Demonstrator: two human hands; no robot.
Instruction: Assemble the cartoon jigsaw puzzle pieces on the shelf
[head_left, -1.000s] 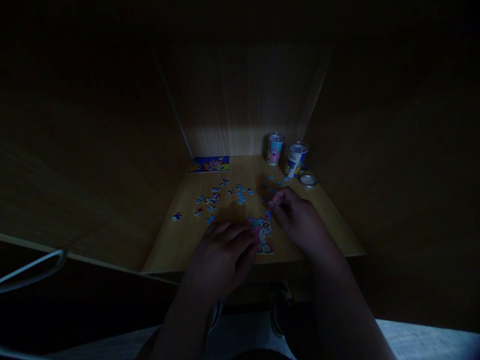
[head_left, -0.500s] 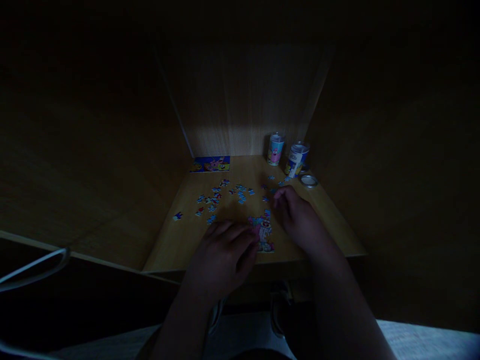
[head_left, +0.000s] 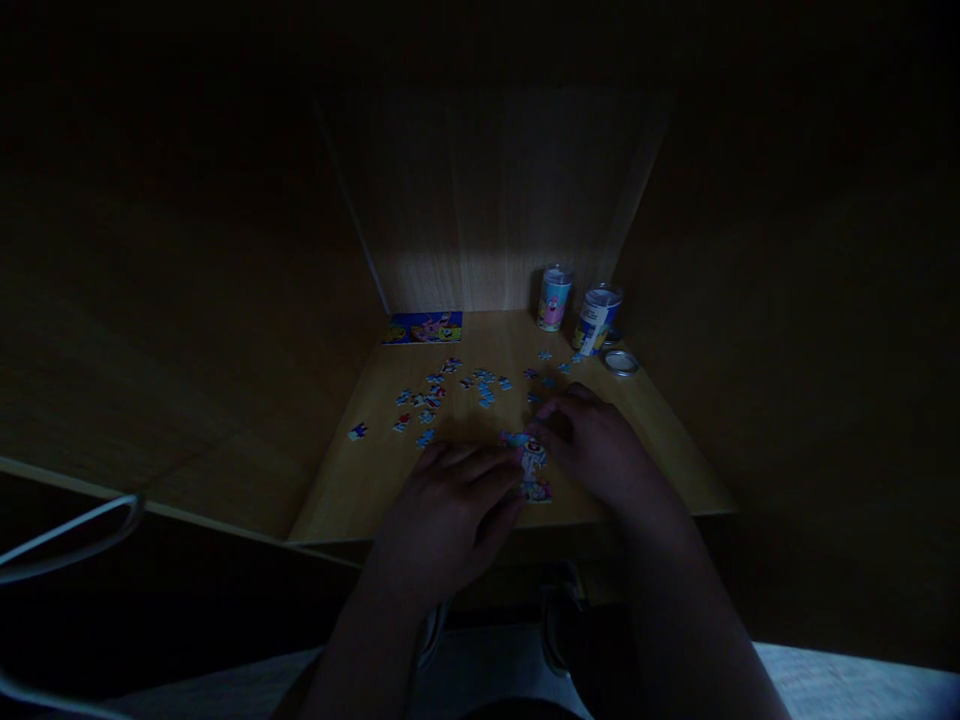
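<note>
A partly joined jigsaw puzzle lies near the front edge of the wooden shelf, showing a cartoon picture. My left hand rests over its left side, thumb and fingers closed about that edge and covering part of the picture. At the puzzle's upper right corner, my right hand has thumb and forefinger pinched together at a puzzle piece, mostly hidden by the fingers. Just beyond that hand are a few loose pieces. More loose puzzle pieces are scattered to the left.
Two cartoon-printed cans, one pink and blue and one dark blue, stand at the back right. A round metal-rimmed lid lies by them. A picture card sits at the back left. Dark wooden panels enclose both sides.
My right hand has moved slightly left and down, its fingertips now over the puzzle's upper right corner. My left hand stays on the puzzle's left side.
</note>
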